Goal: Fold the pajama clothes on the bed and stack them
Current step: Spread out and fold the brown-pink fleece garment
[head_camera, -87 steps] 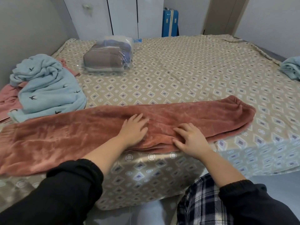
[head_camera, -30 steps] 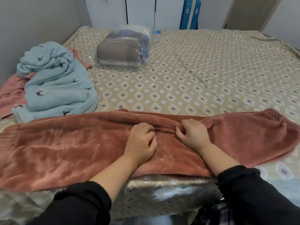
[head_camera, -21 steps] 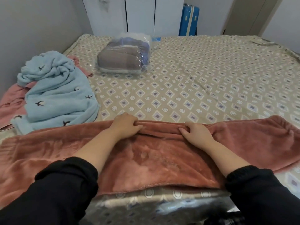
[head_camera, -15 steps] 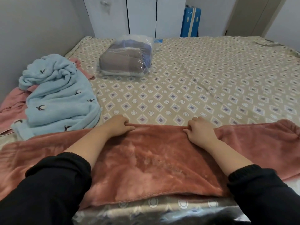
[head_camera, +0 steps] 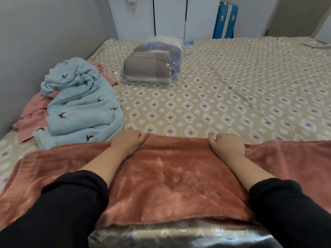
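Moved apart: left hand (head_camera: 129, 140), right hand (head_camera: 226, 144) — seemingly gripping the pink pants (head_camera: 172, 185).

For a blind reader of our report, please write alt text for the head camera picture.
A person's left hand and right hand grip the far edge of a rust-pink pajama garment spread across the near side of a patterned bed. A crumpled light blue pajama lies at the left; a clear bag of folded fabric sits behind.
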{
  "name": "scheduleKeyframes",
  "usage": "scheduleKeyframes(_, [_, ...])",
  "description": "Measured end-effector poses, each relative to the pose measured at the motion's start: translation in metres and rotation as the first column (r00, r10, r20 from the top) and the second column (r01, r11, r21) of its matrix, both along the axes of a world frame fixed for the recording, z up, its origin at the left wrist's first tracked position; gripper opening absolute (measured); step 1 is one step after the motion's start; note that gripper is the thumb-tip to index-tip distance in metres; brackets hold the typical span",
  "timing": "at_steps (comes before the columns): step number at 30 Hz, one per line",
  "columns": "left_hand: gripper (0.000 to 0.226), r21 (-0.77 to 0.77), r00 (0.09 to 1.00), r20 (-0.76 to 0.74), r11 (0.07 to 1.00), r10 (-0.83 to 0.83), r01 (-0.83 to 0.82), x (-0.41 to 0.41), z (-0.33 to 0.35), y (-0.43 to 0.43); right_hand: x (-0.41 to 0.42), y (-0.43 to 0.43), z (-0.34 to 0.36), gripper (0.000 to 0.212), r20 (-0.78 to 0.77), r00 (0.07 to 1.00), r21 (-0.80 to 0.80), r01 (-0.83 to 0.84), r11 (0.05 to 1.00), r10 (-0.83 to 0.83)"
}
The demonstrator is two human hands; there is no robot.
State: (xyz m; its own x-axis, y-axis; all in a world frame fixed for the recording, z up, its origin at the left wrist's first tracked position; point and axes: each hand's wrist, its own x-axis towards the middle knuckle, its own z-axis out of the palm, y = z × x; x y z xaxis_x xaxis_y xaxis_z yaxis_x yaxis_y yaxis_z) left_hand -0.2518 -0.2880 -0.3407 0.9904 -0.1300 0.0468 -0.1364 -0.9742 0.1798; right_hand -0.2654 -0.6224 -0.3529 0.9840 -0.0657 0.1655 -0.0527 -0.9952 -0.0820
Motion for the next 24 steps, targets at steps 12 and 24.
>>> scheduleKeyframes(12, [0.060,0.074,0.941,-0.008,0.939,-0.337,0.337,-0.061,-0.017,-0.140,-0.003,-0.020,0.012,0.051,0.009,0.997,-0.174,0.073,0.982,-0.073])
scheduleKeyframes(24, [0.065,-0.046,0.895,-0.091,0.900,-0.436,0.434,-0.103,-0.016,-0.286,-0.101,-0.225,0.032,0.071,-0.023,0.764,0.040,0.645,0.763,-0.644])
